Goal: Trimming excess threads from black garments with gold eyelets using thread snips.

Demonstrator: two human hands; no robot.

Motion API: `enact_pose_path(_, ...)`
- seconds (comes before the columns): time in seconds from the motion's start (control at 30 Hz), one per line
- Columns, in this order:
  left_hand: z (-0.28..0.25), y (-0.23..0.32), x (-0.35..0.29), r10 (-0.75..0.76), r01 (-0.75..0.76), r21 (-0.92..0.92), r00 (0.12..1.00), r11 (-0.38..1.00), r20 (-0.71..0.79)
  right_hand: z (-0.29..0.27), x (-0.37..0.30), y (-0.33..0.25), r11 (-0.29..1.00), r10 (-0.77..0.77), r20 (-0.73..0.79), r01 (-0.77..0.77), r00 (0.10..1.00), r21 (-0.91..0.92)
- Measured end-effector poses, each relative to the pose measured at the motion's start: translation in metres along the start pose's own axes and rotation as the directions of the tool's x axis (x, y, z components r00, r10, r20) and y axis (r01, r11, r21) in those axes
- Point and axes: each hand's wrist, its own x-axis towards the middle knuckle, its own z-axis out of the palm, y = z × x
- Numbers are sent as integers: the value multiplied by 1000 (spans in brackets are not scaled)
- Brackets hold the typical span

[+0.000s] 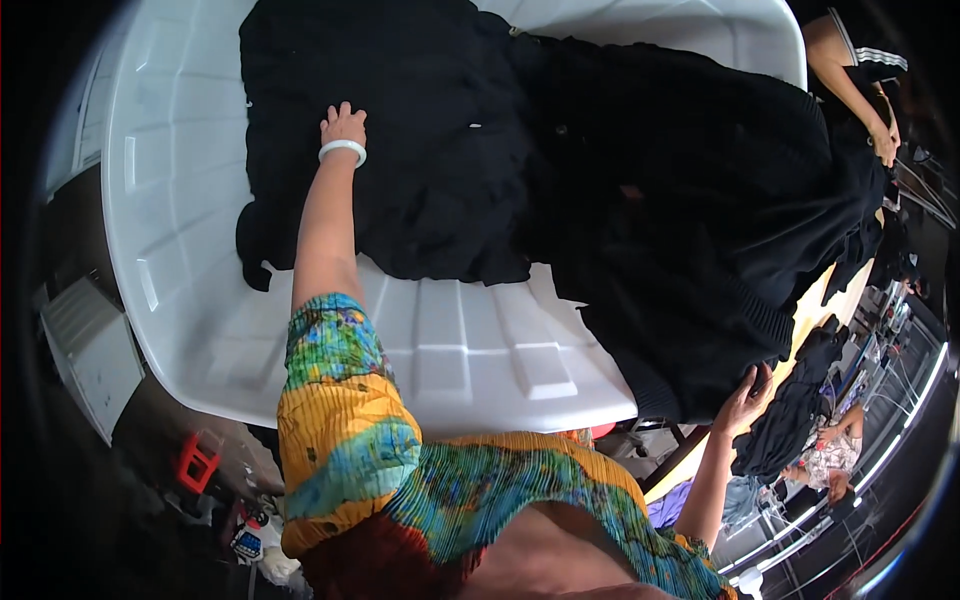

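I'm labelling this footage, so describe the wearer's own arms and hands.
The left hand and right hand are ungloved; the left wears a smooth white bangle. The left sleeve is pleated, patterned in yellow, blue and green; little of the similarly coloured right sleeve shows.

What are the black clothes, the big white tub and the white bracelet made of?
The black clothes look like soft, matte knitted fabric: they fold loosely and have ribbed edges, but the fibre can't be told. The white tub is probably smooth, slightly shiny moulded plastic, with raised shapes and soft highlights. The bracelet looks hard and smooth; it could be stone or plastic.
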Motion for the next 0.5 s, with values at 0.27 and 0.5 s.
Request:
enact_pose_path(0.27, 6, 25, -42, -9, 36, -615, 999, 788, 46, -5, 1, 11, 996, -7, 24, 5, 1000, 84)
enact_pose_path(0.5, -38, 52, -195, -11, 368, -842, 918, 394, 396, -13, -18, -86, 819, -43, 324, -153, 945, 553)
